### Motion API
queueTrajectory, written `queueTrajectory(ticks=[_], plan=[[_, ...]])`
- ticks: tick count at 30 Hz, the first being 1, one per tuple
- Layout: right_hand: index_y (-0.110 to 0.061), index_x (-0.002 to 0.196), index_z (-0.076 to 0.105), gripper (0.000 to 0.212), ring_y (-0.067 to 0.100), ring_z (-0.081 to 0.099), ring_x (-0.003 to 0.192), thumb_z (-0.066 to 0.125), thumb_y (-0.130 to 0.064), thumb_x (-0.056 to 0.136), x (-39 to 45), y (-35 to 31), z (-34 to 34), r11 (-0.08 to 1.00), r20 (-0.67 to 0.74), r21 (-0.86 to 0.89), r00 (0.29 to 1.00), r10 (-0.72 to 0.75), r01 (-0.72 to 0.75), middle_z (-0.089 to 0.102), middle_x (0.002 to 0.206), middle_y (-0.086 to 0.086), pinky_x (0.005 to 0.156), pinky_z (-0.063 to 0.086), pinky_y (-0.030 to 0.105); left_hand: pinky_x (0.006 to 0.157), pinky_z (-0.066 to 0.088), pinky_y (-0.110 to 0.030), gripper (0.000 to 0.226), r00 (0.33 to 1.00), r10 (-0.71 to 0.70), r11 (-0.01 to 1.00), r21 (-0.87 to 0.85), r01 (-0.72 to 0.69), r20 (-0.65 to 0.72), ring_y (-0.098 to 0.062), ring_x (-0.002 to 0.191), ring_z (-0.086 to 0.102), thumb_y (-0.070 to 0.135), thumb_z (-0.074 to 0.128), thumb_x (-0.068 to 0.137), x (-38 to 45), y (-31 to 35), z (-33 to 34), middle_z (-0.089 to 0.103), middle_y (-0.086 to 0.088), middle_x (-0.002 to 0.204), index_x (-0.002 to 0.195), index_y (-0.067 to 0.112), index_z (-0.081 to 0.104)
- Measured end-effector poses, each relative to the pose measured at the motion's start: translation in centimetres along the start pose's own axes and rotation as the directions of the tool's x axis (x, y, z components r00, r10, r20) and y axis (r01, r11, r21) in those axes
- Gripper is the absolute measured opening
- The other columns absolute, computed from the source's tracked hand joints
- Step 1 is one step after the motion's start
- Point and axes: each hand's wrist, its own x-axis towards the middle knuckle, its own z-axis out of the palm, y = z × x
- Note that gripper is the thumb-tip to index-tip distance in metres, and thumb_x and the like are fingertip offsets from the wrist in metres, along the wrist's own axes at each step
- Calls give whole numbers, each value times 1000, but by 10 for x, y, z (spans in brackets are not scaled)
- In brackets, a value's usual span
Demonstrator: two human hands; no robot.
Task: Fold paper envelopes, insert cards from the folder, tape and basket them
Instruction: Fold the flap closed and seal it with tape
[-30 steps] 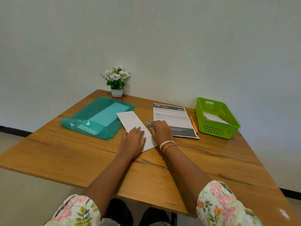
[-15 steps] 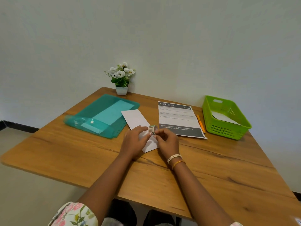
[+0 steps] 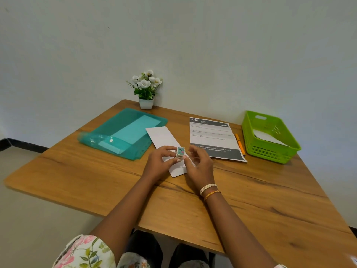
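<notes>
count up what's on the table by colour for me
Green: 2, folder, basket
White: 2, envelope, flower pot
Orange: 1, pen
Grey and white: 1, printed sheet
Patterned: 1, tape roll
Total: 7

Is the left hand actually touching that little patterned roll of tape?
Touching. The head view shows the left hand with fingers and thumb pinching the tape roll above the white envelope.

On the table (image 3: 81, 176), the folder (image 3: 123, 134) lay at ten o'clock of the envelope (image 3: 164, 138), the sheet (image 3: 212, 136) at two, with pen (image 3: 240, 145) and basket (image 3: 270, 149) beyond, the plant (image 3: 146, 88) at twelve.
</notes>
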Motion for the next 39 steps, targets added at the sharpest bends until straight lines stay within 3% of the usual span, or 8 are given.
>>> queueTrajectory(ticks=[2,5,13,24,28,32,36,39], plan=[[-15,124,59,32,2,56,98,59,-18,92,2,1,0,999,47,29,998,39,-40,59,109,-9,85,49,17,86,46,-16,19,1000,14,1000,-6,-14,6,-5,108,57,17,77,79,-1,1,0,66,6,121,97,14,77],[-11,120,62,27,8,56,99,52,-19,96,5,4,1,998,82,27,995,60,-63,64,112,2,88,50,27,89,47,-21,18,999,48,999,16,-48,5,-11,110,60,12,76,79,-2,3,1,67,2,122,97,11,77],[-10,95,69,10,1,61,82,60,-12,91,9,9,-1,979,54,152,990,129,-135,68,89,-1,71,47,10,97,48,-32,17,989,143,978,148,-146,35,-14,116,57,10,75,80,-5,4,2,66,2,123,97,13,77],[-14,87,62,10,8,58,76,54,-15,95,6,9,-4,975,-95,178,984,148,-130,63,81,-2,69,50,28,86,52,-34,19,996,93,971,218,-94,18,-15,105,59,19,71,83,-3,0,3,67,-1,117,101,12,75],[-16,92,57,10,14,58,77,49,-15,97,1,4,-7,996,-68,-47,995,75,-78,61,83,0,68,52,36,79,49,-26,16,996,74,974,218,-62,-47,-14,99,58,20,70,84,-1,-4,6,66,-1,109,99,14,69],[-15,97,50,8,24,58,76,42,-16,98,-9,-3,-2,956,113,-293,993,29,6,62,88,6,64,50,40,75,45,-24,18,995,40,980,200,-21,-91,-13,95,57,21,68,87,1,-7,7,64,-3,109,103,13,66],[-19,96,46,6,26,58,75,40,-18,98,-9,1,-6,920,156,-393,986,66,0,63,87,7,63,51,42,72,44,-25,18,992,29,975,221,-2,-121,-16,93,57,22,69,86,1,-9,6,62,-4,104,101,13,66],[-20,95,46,5,23,57,74,42,-18,98,-8,7,-19,917,160,-398,986,47,21,62,86,5,62,50,40,73,51,-31,16,993,26,974,225,0,-114,-16,90,57,25,70,85,1,-8,5,61,-2,100,97,14,67]])
